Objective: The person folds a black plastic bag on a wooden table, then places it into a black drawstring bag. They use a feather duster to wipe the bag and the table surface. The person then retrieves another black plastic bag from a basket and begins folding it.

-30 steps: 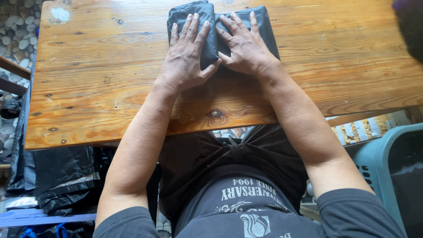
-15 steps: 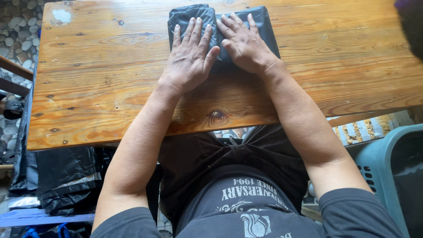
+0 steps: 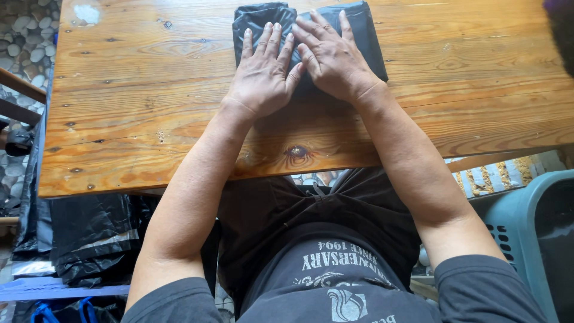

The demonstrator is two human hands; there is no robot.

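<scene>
Nearest, below the near edge of the wooden table: dark shirt and trousers, crumpled black plastic bags under the table's left end, a pale blue-green basket under its right end. On the table top, both bare forearms stretched forward, left hand and right hand flat, palms down, fingers spread, side by side and touching at the thumbs. Under both palms, a folded black plastic bag at the table's far middle, pressed flat, not gripped, its far edge just beyond the fingertips.
</scene>
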